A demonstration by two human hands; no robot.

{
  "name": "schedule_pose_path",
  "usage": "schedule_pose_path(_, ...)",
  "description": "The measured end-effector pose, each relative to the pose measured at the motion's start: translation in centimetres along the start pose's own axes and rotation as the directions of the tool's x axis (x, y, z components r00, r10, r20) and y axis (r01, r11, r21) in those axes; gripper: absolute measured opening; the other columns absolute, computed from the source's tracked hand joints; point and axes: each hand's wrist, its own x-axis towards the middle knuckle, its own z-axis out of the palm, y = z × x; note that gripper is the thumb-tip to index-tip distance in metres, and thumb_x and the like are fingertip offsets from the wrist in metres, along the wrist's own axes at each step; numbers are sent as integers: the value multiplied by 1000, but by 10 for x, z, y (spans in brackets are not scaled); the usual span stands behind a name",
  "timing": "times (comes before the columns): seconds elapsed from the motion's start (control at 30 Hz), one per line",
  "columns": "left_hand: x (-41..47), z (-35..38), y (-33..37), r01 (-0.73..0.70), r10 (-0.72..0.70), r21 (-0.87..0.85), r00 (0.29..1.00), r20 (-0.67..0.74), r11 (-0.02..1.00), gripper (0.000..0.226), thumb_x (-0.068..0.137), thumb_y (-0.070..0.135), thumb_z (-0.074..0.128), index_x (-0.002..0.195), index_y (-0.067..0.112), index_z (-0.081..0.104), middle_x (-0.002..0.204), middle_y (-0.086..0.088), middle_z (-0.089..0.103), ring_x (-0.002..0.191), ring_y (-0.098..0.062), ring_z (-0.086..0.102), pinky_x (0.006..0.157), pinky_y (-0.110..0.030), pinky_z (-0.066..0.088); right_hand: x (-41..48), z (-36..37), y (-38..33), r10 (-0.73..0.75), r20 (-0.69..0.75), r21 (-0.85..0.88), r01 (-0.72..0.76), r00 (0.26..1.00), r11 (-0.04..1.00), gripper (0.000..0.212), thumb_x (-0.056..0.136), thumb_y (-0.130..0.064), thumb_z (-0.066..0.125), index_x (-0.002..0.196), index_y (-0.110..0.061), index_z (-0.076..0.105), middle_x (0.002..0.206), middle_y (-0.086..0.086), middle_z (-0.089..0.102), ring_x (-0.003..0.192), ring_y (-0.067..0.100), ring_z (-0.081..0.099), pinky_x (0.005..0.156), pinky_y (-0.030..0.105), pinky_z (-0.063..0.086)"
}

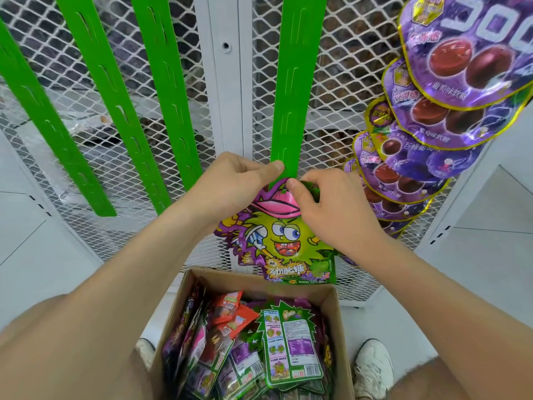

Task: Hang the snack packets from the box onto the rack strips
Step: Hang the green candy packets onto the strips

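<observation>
A green and purple snack packet (281, 241) with a cartoon face hangs at the bottom end of a green rack strip (297, 88). My left hand (233, 183) pinches the lower end of that strip between thumb and fingers. My right hand (331, 206) pinches the packet's top edge right at the strip's tip. Below, an open cardboard box (331, 295) holds several more snack packets (291, 345), mostly green, purple and red.
Three more green strips (121, 111) hang bare to the left on the white wire mesh panel (346, 82). Several purple grape gummy packets (450, 111) hang in a column at the right. My two shoes (372, 368) stand either side of the box on the white floor.
</observation>
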Motion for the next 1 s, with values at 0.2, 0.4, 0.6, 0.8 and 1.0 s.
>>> schedule_pose_path(0.2, 1, 0, -13, -176, 188, 213, 982, -37, 961, 49, 105, 48, 60, 70, 13, 70, 45, 11, 35, 49, -9, 39, 65, -26, 43, -1, 2, 11, -41, 71, -65, 46, 997, 997, 39, 104, -42, 57, 75, -19, 66, 65, 2, 59, 70, 34, 58, 71, 45, 47)
schedule_pose_path(0.4, 4, 7, -33, -360, 506, 634, 860, -57, 684, 8, 100, 25, 67, 107, 25, 69, 96, 4, 64, 96, -24, 59, 86, -44, 50, -5, -5, 10, -62, -73, -139, 52, 995, 989, 18, 93, -33, 73, 103, -19, 70, 97, 1, 69, 92, 23, 65, 82, 40, 52)
schedule_pose_path(0.6, -28, 24, -42, -285, 579, 700, 784, -223, 655, 31, 80, 10, 75, 96, 20, 51, 92, 2, 54, 88, -26, 51, 68, -40, 39, -20, -16, 6, -154, 51, 19, 154, 987, 988, 15, 78, -13, 73, 78, -22, 62, 71, -10, 63, 69, 10, 61, 71, 32, 52)
schedule_pose_path(0.8, -32, 100, -120, -351, -300, 818, 805, 512, 456, 42, 91, 47, 72, 118, 15, 64, 108, -6, 63, 97, -30, 65, 72, -40, 54, -42, -7, 26, 10, 851, -159, 241, 524, 957, 18, 92, -36, 74, 90, -19, 75, 67, -15, 64, 60, -3, 55, 60, 11, 42)
schedule_pose_path(1.0, -73, 179, -206, -495, -391, 796, 695, 604, 349, 77, 87, 65, 70, 135, 8, 52, 131, -15, 59, 113, -38, 63, 89, -47, 51, -41, 16, 47, 56, 899, -171, 230, 435, 958, 28, 95, -38, 69, 90, -12, 75, 84, 0, 74, 79, 20, 67, 77, 40, 60)
